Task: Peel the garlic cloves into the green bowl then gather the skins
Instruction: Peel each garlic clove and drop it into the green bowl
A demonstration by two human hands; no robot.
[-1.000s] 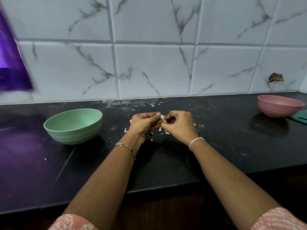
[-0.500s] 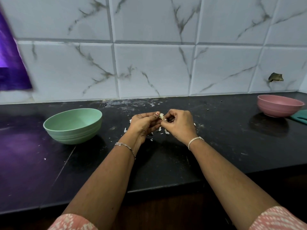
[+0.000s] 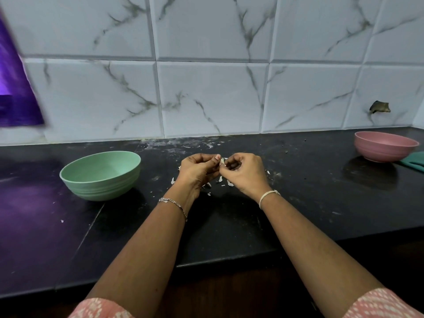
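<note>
A black stone desk (image 3: 309,191), dusty and speckled with white along its back edge, is backed by a wall of white marble-veined tiles (image 3: 213,97); one tile at the right is broken by a small ragged hole (image 3: 379,107). A blurred purple shape (image 3: 16,99) is seen at the far left.

A green bowl (image 3: 103,187) is set on the desk left of the hands. Only its inner wall is shown, the bottom being hidden by the near rim. A pink bowl (image 3: 383,150) stands far right, touched by a teal cloth (image 3: 415,164).

A small pale garlic clove (image 3: 222,160) is pinched between the curled fingers of the left hand (image 3: 198,171) and the right hand (image 3: 245,173), just above the desk. Torn white skins (image 3: 229,183) are scattered beneath and around the hands.
</note>
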